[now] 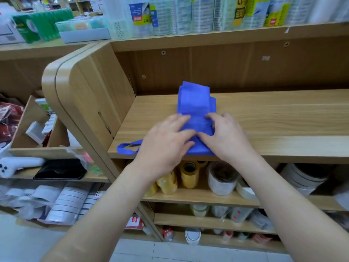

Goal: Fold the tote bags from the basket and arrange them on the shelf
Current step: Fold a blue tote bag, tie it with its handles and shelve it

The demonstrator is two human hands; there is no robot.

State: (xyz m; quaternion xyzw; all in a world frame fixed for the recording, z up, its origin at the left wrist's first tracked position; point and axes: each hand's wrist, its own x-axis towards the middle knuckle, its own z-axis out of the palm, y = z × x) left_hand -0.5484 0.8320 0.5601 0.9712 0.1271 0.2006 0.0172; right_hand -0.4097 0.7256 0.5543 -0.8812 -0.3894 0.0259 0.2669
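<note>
A blue tote bag [194,103] lies folded lengthwise on the wooden shelf [273,118], its far end against the shelf's back panel. One blue handle loop [128,147] sticks out to the left over the shelf's front edge. My left hand [166,140] lies flat on the bag's near end with straight fingers. My right hand [224,135] sits beside it, fingers curled into the fabric's right edge, pinching a fold. The basket is out of view.
A rounded wooden side panel [88,95] closes the shelf on the left. Tape rolls [188,174] fill the shelf below, wrapped rolls [181,16] the one above. At left are a wooden bin [35,129] of goods and a white controller [17,164].
</note>
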